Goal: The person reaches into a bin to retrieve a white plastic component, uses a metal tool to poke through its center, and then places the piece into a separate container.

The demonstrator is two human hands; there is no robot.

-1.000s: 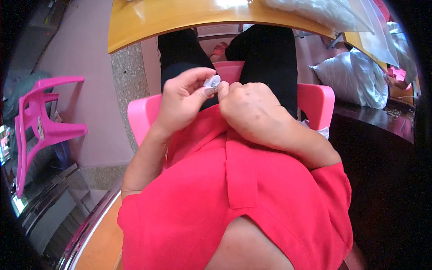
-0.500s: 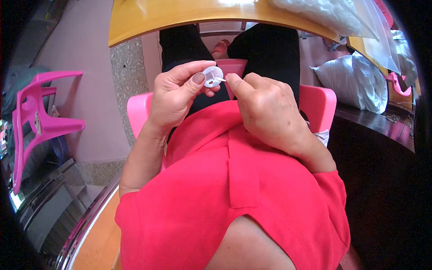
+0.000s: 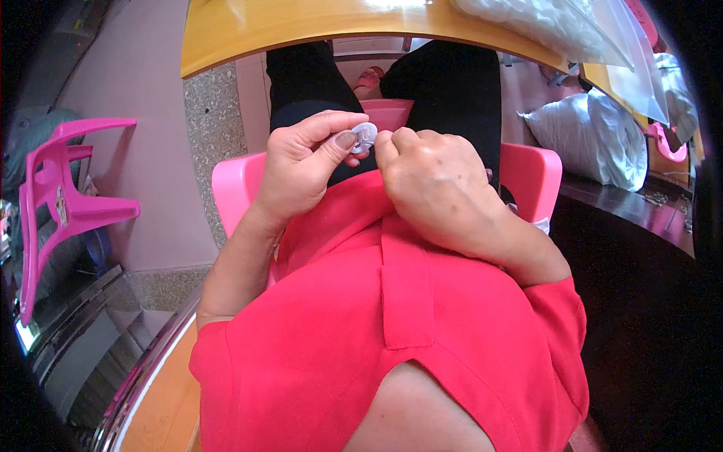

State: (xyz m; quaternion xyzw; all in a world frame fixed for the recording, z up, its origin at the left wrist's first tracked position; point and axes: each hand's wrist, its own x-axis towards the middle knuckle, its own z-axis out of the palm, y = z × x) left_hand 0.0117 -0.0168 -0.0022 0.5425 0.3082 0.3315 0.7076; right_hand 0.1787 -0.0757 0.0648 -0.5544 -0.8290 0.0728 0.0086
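My left hand (image 3: 305, 169) pinches a small round white plastic piece (image 3: 364, 136) between the thumb and the forefinger, holding it up in front of my chest, above the collar of my red shirt (image 3: 392, 331). My right hand (image 3: 433, 184) is curled into a loose fist just beside it, its fingertips pressed together right at the edge of that piece; whether they grip a part of it or only touch it I cannot tell, since the knuckles hide the contact. Both hands meet over my lap, where my legs in black trousers (image 3: 452, 98) run under the yellow table edge (image 3: 301, 30). I sit on a pink plastic chair (image 3: 233, 188). Another pink chair (image 3: 64, 203) stands well apart on my left. On my right a filled white bag (image 3: 595, 139) lies near the table, and a clear plastic bag (image 3: 565, 26) rests on the tabletop
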